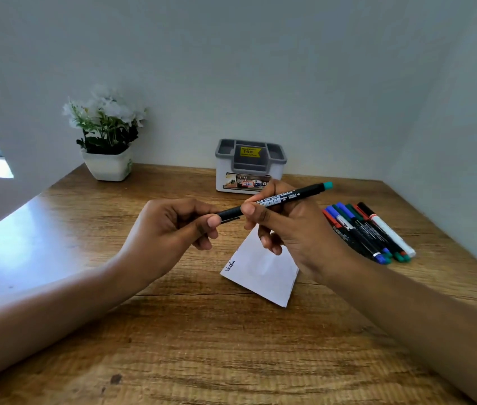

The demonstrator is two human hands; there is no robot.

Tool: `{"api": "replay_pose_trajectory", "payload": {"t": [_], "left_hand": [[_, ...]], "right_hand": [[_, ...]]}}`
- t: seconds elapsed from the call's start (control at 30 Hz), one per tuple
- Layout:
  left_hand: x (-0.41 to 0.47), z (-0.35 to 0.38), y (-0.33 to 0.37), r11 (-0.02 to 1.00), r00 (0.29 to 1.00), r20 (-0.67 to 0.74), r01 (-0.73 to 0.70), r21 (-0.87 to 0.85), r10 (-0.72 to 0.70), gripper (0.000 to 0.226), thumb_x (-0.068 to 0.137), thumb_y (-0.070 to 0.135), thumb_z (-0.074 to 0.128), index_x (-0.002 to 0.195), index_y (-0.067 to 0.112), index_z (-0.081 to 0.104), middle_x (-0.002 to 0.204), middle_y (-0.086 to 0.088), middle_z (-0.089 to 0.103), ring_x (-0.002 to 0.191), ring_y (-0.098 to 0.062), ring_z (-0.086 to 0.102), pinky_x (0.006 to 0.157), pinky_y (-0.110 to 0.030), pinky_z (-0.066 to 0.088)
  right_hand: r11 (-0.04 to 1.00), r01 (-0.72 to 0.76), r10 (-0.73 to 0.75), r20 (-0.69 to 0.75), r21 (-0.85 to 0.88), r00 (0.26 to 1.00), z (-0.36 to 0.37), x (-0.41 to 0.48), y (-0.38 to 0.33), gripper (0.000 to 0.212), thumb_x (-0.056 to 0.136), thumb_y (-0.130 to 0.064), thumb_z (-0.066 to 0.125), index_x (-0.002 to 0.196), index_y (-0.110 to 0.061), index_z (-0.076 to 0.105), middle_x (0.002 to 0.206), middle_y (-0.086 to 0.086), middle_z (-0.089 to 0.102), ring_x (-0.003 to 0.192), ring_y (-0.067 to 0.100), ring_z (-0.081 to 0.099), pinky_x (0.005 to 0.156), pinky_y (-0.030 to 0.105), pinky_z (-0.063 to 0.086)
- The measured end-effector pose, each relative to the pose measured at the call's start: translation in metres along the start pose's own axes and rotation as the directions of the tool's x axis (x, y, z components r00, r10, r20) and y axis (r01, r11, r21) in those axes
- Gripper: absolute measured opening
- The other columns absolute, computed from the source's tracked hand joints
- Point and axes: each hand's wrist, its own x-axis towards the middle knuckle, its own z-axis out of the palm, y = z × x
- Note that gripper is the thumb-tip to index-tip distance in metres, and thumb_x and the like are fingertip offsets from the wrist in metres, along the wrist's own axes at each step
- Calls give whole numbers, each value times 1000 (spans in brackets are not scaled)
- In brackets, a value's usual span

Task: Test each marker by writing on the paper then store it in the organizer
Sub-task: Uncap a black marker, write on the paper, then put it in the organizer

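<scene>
**Both hands on one marker above the paper**

You hold a black marker (275, 201) with a teal end cap level over the table (173, 346) — both hands share it. Your left hand (170, 229) pinches the capped end between thumb and fingers; your right hand (287, 229) pinches the barrel, with the teal end sticking out toward 2 o'clock. The cap's clip shows just past your left thumb.

The paper (263, 273) lies flat under your right hand, at 6 o'clock from the marker, with a short dark scribble near its left edge.

The organizer (250, 165) stands at 12 o'clock by the wall — apart from your hands. A pile of markers (368, 229) lies at 3 o'clock, side by side and touching. A potted plant (108, 135) sits at 10 o'clock.
</scene>
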Motion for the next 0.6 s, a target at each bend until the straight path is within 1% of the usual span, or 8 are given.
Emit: {"api": "replay_pose_trajectory", "payload": {"t": [0.13, 0.23, 0.3, 0.4, 0.43, 0.5, 0.57, 0.6], "left_hand": [[1, 3, 2, 1000, 1000, -24, -5, 22, 6, 17, 72, 30, 67, 84, 20, 72, 65, -1, 70, 52, -10, 64, 55, -20, 55], [7, 5, 4, 999, 999, 7, 48, 4, -48, 22, 68, 33, 70, 85, 19, 73, 69, -3, 73, 61, -14, 68, 63, -25, 59], [15, 6, 7, 998, 998, 28, 64, 0, -64, 25, 68, 33, 71, 90, 21, 73, 76, -5, 75, 70, -14, 70, 69, -24, 59], [37, 3, 4, 998, 997, -37, 65, -21, -66, 41, 67, 38, 72, 105, 22, 69, 94, -1, 76, 89, -9, 70, 79, -22, 55], [48, 2, -1, 997, 995, -71, 75, -7, -75, 49, 67, 39, 72, 113, 22, 66, 104, 1, 73, 97, -8, 68, 85, -24, 54], [76, 6, -15, 989, 982, -141, 137, 60, -127, 65, 72, 37, 75, 132, 24, 54, 130, 1, 61, 118, -12, 58, 98, -33, 50], [105, 14, -32, 962, 956, -187, 248, 111, -225, 81, 78, 29, 77, 147, 28, 33, 151, -3, 40, 136, -21, 41, 108, -45, 42], [118, 19, -40, 946, 942, -198, 299, 126, -272, 89, 79, 27, 77, 150, 29, 24, 156, -4, 32, 140, -24, 34, 111, -49, 38]], "right_hand": [[996, -72, 73, -15, 53, 997, 0, 0, 1, 10, 82, -18, 66, 85, -13, 58, 63, 1, 66, 42, 10, 50, 37, 18, 35], [994, -105, 106, -35, 41, 994, -4, 3, -3, 8, 83, -21, 65, 86, -15, 61, 64, -2, 67, 48, 11, 52, 40, 20, 38], [997, -81, 81, -45, -2, 996, -9, 9, -8, 4, 85, -21, 63, 88, -18, 64, 66, -5, 66, 55, 8, 55, 43, 21, 42], [997, -14, 1, -146, -82, 989, -21, 23, -22, 8, 89, -26, 57, 93, -19, 61, 77, -6, 64, 66, 5, 58, 54, 27, 50], [990, 14, -39, -178, -139, 983, -29, 31, -28, 11, 92, -30, 53, 94, -20, 57, 82, -5, 63, 69, 5, 60, 57, 28, 51], [964, 44, -91, -171, -264, 981, -44, 50, -42, 13, 96, -35, 44, 93, -24, 50, 88, 0, 64, 74, 10, 65, 57, 30, 54], [923, 34, -84, -115, -383, 990, -56, 74, -53, 14, 98, -36, 40, 92, -24, 46, 80, 5, 65, 67, 16, 67, 56, 31, 56], [882, 26, -76, -89, -470, 993, -61, 87, -58, 17, 98, -36, 41, 92, -21, 48, 73, 6, 64, 59, 16, 64, 55, 30, 56]]}}
